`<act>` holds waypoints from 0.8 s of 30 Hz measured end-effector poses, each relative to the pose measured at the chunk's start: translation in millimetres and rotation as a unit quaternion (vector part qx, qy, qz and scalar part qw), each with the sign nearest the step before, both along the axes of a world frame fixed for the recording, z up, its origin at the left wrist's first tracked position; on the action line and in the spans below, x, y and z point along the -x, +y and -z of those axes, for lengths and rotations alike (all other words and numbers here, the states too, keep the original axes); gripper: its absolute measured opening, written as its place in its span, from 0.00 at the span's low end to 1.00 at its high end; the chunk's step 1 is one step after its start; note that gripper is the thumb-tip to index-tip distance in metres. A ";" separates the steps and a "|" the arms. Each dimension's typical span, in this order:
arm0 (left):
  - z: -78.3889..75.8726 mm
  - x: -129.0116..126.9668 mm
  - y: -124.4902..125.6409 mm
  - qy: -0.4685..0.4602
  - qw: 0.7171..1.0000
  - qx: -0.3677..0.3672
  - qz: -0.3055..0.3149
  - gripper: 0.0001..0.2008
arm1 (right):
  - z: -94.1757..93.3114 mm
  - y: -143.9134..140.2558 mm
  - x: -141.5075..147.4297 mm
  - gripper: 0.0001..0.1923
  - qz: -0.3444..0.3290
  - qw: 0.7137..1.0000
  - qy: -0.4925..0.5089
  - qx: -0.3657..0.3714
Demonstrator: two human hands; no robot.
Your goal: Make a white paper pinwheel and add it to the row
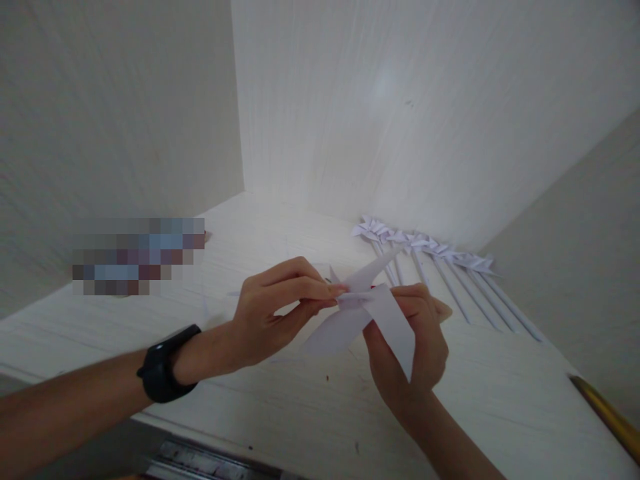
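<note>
White table [280, 400], folded white pinwheel [367, 313].

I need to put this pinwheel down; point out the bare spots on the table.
Bare table lies between the back corner and the left hand, and along the near edge below both hands. It is crowded at the right rear, where finished pinwheels lie in a row beside the right hand, which holds the paper pinwheel.
</note>
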State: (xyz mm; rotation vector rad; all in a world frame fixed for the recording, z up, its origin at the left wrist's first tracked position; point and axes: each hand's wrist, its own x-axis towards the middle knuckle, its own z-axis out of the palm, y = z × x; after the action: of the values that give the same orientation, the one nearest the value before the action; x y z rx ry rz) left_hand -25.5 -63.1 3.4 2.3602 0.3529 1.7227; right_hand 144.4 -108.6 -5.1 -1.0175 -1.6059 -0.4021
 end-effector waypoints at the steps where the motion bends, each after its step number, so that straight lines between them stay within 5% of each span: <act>1: -0.1 0.1 0.1 -0.004 1.000 -0.004 0.005 0.10 | 0.0 0.0 -0.2 0.09 0.000 1.000 0.001 -0.005; 13: 0.3 1.9 0.7 0.010 1.000 -0.016 -0.008 0.06 | -10.3 -2.0 0.7 0.07 -0.015 0.998 -0.046 -0.051; 16: -2.1 3.5 0.3 0.028 0.997 0.046 -0.053 0.07 | -9.6 -1.4 2.3 0.07 -0.004 0.998 -0.052 -0.047; 24: -2.2 1.9 -1.9 -0.001 0.986 0.168 0.003 0.06 | 0.0 5.7 -2.1 0.06 -0.006 0.999 -0.039 -0.001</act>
State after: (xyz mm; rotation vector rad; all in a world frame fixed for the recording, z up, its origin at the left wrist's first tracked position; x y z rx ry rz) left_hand -27.4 -64.9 5.6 2.1136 0.5852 1.5223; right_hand 146.5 -103.0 -5.1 -1.0004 -1.6790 -0.4403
